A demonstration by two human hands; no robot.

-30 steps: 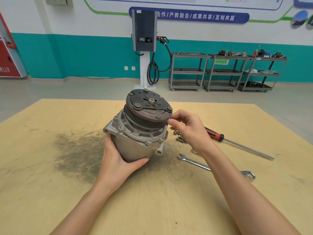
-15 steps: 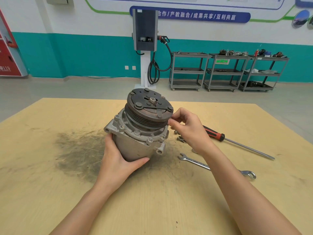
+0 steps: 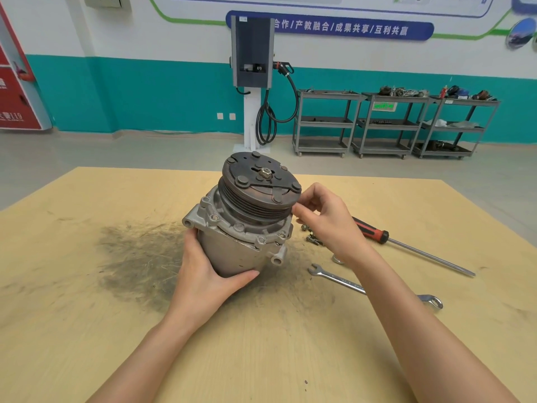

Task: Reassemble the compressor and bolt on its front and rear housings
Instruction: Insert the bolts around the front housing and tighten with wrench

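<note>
Head view
Material: cast grey aluminium body of the compressor (image 3: 238,251), topped by a dark, rust-tinged clutch plate (image 3: 261,181) and grooved pulley; it is stood tilted on the table (image 3: 87,330), near the middle.
Left hand (image 3: 203,274): wrapped round the lower body of the compressor, thumb laid across the front, fingers hidden behind.
Right hand (image 3: 328,219): fingers curled, thumb and forefinger pinched together at the pulley's right edge; whether a small part is held between them cannot be told.
Bolts (image 3: 312,237): a few loose ones are seen on the table just right of the compressor, partly hidden by the right hand.
Tools: a combination wrench (image 3: 374,286) is laid near the right forearm; a screwdriver (image 3: 406,245) with red-and-black handle lies beyond it.
Writing: a blue wall banner (image 3: 348,29) is read as 合作 / 产教融合 / 成果共享 / 互利共赢; a red board (image 3: 14,106) at far left shows "119".
Surface: pale plywood, smeared with a dark grease patch (image 3: 139,257) left of the compressor.
Room: teal-and-white wall, grey floor, a charging post (image 3: 252,53) with looped cable, three grey metal trolleys (image 3: 395,123) carrying parts.
</note>
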